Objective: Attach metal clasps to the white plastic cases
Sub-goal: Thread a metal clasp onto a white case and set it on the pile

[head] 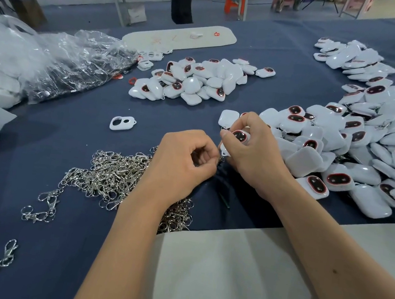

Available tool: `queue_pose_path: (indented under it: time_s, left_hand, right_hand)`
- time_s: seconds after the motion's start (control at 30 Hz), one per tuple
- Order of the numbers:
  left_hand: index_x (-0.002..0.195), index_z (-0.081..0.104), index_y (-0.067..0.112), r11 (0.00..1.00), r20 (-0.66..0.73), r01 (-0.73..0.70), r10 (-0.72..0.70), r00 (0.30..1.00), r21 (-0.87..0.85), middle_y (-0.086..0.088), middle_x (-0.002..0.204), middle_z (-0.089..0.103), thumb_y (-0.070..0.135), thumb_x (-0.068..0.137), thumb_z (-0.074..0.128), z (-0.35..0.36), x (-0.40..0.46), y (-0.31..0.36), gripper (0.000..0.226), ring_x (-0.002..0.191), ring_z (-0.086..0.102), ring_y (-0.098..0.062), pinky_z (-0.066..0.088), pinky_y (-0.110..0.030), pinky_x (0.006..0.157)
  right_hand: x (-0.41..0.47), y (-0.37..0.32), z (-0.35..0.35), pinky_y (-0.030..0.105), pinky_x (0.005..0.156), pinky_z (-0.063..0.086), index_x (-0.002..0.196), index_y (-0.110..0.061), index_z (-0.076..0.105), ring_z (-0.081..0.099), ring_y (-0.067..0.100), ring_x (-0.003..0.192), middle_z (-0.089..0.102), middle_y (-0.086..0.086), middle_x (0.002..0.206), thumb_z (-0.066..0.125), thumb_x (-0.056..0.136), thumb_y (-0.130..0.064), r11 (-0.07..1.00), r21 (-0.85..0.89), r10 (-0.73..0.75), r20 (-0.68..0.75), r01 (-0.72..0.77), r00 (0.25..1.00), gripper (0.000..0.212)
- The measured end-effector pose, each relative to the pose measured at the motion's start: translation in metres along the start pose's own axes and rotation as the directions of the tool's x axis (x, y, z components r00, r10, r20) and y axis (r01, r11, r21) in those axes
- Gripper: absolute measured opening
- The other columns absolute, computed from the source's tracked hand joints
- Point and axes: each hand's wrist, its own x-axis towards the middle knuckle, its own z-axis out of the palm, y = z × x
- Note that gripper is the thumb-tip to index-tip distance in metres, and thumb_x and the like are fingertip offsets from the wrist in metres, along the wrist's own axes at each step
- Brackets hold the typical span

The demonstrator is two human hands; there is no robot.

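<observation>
White plastic fills my right hand point(250, 152): its fingers are curled round one case point(238, 138), dark red-rimmed oval facing up, held just above the worktop point(67, 155). My left hand point(181, 162) meets it from the left, knuckles up, thumb and fingertips pinched together at the case's lower corner, where a bit of metal clasp point(221, 158) shows; how it is gripped I cannot tell. Both forearms reach in from the near edge, wrists slightly bent inward. Left of the held case and partly under my left forearm lies the heap of loose clasps point(110, 174). Right of the case spreads a big pile of cases point(360, 153); beyond it sits a smaller pile point(199, 80).
</observation>
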Motion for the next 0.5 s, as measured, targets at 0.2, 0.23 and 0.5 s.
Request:
queue_pose_path:
  time_s: [0.2, 0.23, 0.5]
  left_hand:
    - [0.074, 0.07, 0.013, 1.0, -0.001, -0.008, 0.008, 1.0, -0.004, 0.004, 0.072, 0.065, -0.004, 0.078, 0.072, 0.0004, -0.0001, -0.0009, 0.017, 0.068, 0.06, -0.016, 0.054, -0.036, 0.07]
    - [0.074, 0.07, 0.013, 1.0, 0.0, -0.009, 0.009, 1.0, -0.004, 0.005, 0.072, 0.065, -0.004, 0.078, 0.072, 0.0005, -0.0003, -0.0009, 0.017, 0.068, 0.061, -0.016, 0.054, -0.036, 0.07]
    - [0.074, 0.07, 0.014, 1.0, -0.002, -0.01, 0.01, 1.0, -0.011, 0.004, 0.073, 0.065, -0.004, 0.078, 0.073, 0.0002, 0.0005, -0.0019, 0.018, 0.068, 0.061, -0.017, 0.054, -0.037, 0.07]
  right_hand:
    - [-0.0003, -0.0009, -0.0004, 0.011, 0.048, 0.035, 0.084, -0.021, 0.051, 0.046, 0.0, 0.051, 0.055, -0.01, 0.068, 0.066, 0.095, -0.03, 1.0, -0.003, 0.008, 0.001, -0.008, 1.0, 0.021]
    - [-0.0004, -0.0012, -0.0006, 0.011, 0.047, 0.034, 0.084, -0.022, 0.051, 0.046, 0.001, 0.05, 0.055, -0.01, 0.067, 0.066, 0.096, -0.031, 1.0, -0.001, 0.011, 0.003, -0.011, 1.0, 0.021]
    - [-0.0031, -0.0064, -0.0004, 0.022, 0.039, 0.039, 0.088, -0.019, 0.045, 0.055, 0.017, 0.039, 0.052, -0.006, 0.046, 0.059, 0.1, -0.029, 0.987, 0.133, 0.078, 0.095, -0.09, 0.992, 0.021]
